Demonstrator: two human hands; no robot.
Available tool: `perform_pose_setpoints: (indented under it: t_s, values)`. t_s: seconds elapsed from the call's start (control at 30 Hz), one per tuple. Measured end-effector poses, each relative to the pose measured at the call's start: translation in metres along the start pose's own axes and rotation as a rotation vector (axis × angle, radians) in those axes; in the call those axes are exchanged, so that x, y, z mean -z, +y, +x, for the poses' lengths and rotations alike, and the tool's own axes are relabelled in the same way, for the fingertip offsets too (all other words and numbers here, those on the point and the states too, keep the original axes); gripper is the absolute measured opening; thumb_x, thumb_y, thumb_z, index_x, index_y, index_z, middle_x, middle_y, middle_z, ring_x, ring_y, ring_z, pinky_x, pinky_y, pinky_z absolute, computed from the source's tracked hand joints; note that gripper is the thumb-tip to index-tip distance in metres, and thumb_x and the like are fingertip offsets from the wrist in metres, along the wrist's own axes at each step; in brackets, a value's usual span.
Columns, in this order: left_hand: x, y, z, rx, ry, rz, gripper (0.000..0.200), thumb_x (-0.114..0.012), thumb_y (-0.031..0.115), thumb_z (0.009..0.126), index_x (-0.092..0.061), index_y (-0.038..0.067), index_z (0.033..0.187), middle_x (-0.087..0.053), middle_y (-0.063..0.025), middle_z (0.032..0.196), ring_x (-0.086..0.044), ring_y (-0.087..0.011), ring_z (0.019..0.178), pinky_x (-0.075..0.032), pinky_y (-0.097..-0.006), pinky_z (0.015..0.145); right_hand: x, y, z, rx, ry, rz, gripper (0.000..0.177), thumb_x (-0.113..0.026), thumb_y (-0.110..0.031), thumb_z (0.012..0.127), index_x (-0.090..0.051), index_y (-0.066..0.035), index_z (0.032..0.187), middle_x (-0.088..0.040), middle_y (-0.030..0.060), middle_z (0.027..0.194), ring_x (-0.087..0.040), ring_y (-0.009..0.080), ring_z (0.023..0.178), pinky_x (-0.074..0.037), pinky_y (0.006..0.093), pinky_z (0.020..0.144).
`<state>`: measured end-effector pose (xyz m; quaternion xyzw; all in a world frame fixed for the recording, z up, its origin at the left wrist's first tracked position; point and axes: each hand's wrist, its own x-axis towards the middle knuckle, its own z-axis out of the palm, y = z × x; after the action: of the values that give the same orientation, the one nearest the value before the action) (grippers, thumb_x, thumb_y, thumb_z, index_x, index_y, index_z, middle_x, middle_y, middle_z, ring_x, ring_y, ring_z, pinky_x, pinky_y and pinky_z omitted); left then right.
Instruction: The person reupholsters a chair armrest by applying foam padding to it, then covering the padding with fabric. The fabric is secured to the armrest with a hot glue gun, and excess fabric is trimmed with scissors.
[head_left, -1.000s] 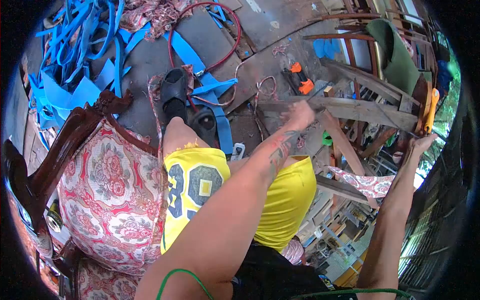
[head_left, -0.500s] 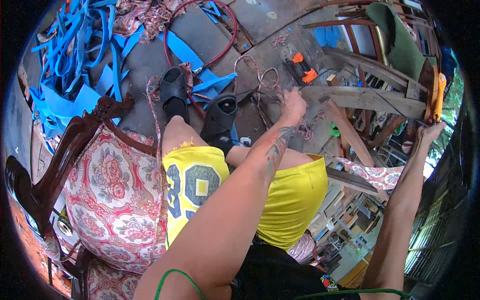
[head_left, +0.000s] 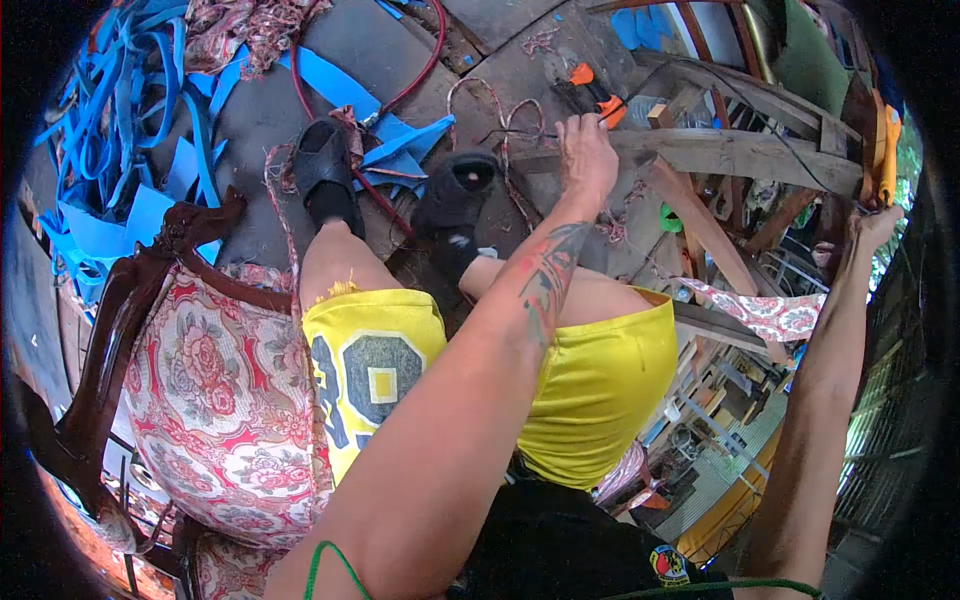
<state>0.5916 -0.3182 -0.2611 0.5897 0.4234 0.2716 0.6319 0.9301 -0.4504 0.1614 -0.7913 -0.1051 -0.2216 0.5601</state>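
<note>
Two hands are being held well apart: a dark cord (head_left: 783, 137) is apparently being clasped in the curled grip of the left hand (head_left: 588, 160), while the right hand (head_left: 878, 228) is being held at the lower end of a yellow-orange tool (head_left: 887, 150), though whether its grip is closed cannot be told. The cord is being led across the wooden frame (head_left: 735, 153) toward the right hand's side. Judged from this pose, the cord is being handled and its slack managed; a firm left grip and a steady right hand are being called for next, with snags on the timber being avoided. Farther out, an orange-and-black tool (head_left: 610, 112), a red hose (head_left: 438, 50) and blue strips (head_left: 120, 110) are being supported by the floor (head_left: 505, 65), and a floral upholstered chair (head_left: 225, 400) is being passed close by the yellow shorts (head_left: 600, 400).
</note>
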Motion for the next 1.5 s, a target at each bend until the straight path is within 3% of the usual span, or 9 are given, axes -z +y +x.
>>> perform_pose_setpoints:
  t_s: [0.37, 0.47, 0.67, 0.77, 0.87, 0.97, 1.07, 1.17, 1.5]
  values:
    - [0.015, 0.040, 0.006, 0.309, -0.519, 0.291, 0.037, -0.054, 0.024, 0.106, -0.067, 0.000, 0.132, -0.070, -0.0309, 0.129, -0.064, -0.0511, 0.125, -0.051, -0.0552, 0.108, 0.015, 0.014, 0.031, -0.009, -0.038, 0.046, 0.043, -0.049, -0.040, 0.106, -0.062, 0.000, 0.112, -0.068, 0.0132, 0.097, -0.066, 0.0274, 0.082, -0.059, 0.0444, 0.075]
    - [0.000, 0.055, 0.015, 0.480, -0.555, -0.045, 0.042, -0.061, 0.021, 0.096, -0.069, -0.003, 0.129, -0.069, -0.0303, 0.133, -0.061, -0.0534, 0.131, -0.051, -0.0580, 0.108, 0.013, 0.014, 0.032, -0.003, -0.020, 0.030, 0.043, -0.050, -0.039, 0.105, -0.062, 0.001, 0.114, -0.068, 0.0127, 0.098, -0.066, 0.0270, 0.082, -0.060, 0.0447, 0.075]
    - [-0.110, 0.058, -0.007, 0.170, -0.788, -0.106, 0.036, -0.058, 0.024, 0.097, -0.068, -0.005, 0.117, -0.072, -0.0215, 0.108, -0.074, -0.0379, 0.093, -0.062, -0.0520, 0.080, 0.010, 0.003, 0.019, -0.052, 0.064, -0.053, 0.042, -0.051, -0.037, 0.101, -0.063, -0.002, 0.122, -0.068, 0.0127, 0.108, -0.067, 0.0285, 0.098, -0.056, 0.0552, 0.090]
    - [-0.034, 0.134, -0.024, 1.171, -0.642, -1.142, 0.029, -0.043, 0.022, 0.102, -0.055, -0.003, 0.113, -0.064, -0.0167, 0.089, -0.073, -0.0334, 0.078, -0.065, -0.0568, 0.069, 0.020, 0.015, 0.033, -0.047, 0.019, -0.040, 0.037, -0.053, -0.033, 0.102, -0.063, -0.002, 0.120, -0.068, 0.0114, 0.107, -0.067, 0.0271, 0.092, -0.057, 0.0524, 0.088]
    - [-0.059, 0.110, -0.028, 0.762, -0.815, -0.913, 0.030, -0.051, 0.022, 0.099, -0.062, -0.003, 0.110, -0.068, -0.0186, 0.092, -0.074, -0.0355, 0.081, -0.065, -0.0547, 0.072, 0.034, 0.037, 0.075, -0.031, -0.082, -0.048, 0.046, -0.052, -0.041, 0.105, -0.066, 0.000, 0.122, -0.071, 0.0107, 0.112, -0.068, 0.0273, 0.099, -0.057, 0.0466, 0.086]
    - [-0.010, 0.117, -0.038, 0.164, -0.551, 0.060, 0.025, -0.067, 0.017, 0.088, -0.077, -0.002, 0.102, -0.077, -0.0230, 0.096, -0.078, -0.0403, 0.093, -0.065, -0.0487, 0.079, 0.037, 0.054, 0.080, 0.048, -0.211, -0.077, 0.052, -0.049, -0.043, 0.110, -0.070, 0.002, 0.123, -0.075, 0.0109, 0.117, -0.071, 0.0289, 0.105, -0.058, 0.0429, 0.090]
    - [0.027, 0.111, -0.043, 0.092, -0.629, 0.448, 0.021, -0.073, 0.015, 0.085, -0.083, 0.001, 0.098, -0.078, -0.0239, 0.106, -0.078, -0.0394, 0.105, -0.064, -0.0475, 0.086, 0.040, 0.064, 0.057, 0.048, -0.185, -0.208, 0.052, -0.049, -0.042, 0.110, -0.070, 0.003, 0.124, -0.075, 0.0116, 0.118, -0.071, 0.0292, 0.106, -0.058, 0.0429, 0.091]
    - [0.074, 0.116, -0.033, 0.131, -0.684, 0.466, 0.028, -0.072, 0.016, 0.088, -0.079, 0.000, 0.111, -0.076, -0.0227, 0.116, -0.074, -0.0378, 0.113, -0.061, -0.0482, 0.091, 0.047, 0.068, 0.017, 0.045, -0.159, -0.336, 0.052, -0.048, -0.042, 0.110, -0.070, 0.003, 0.125, -0.075, 0.0123, 0.119, -0.071, 0.0295, 0.106, -0.057, 0.0428, 0.091]
    - [0.333, 0.156, -0.142, -0.173, 0.128, 0.132, 0.030, -0.066, 0.016, 0.101, -0.065, 0.001, 0.128, -0.071, -0.0228, 0.122, -0.069, -0.0411, 0.114, -0.055, -0.0499, 0.097, 0.027, 0.061, -0.026, 0.031, -0.183, -0.392, 0.053, -0.047, -0.040, 0.111, -0.069, 0.004, 0.128, -0.075, 0.0147, 0.121, -0.071, 0.0303, 0.108, -0.057, 0.0426, 0.093]
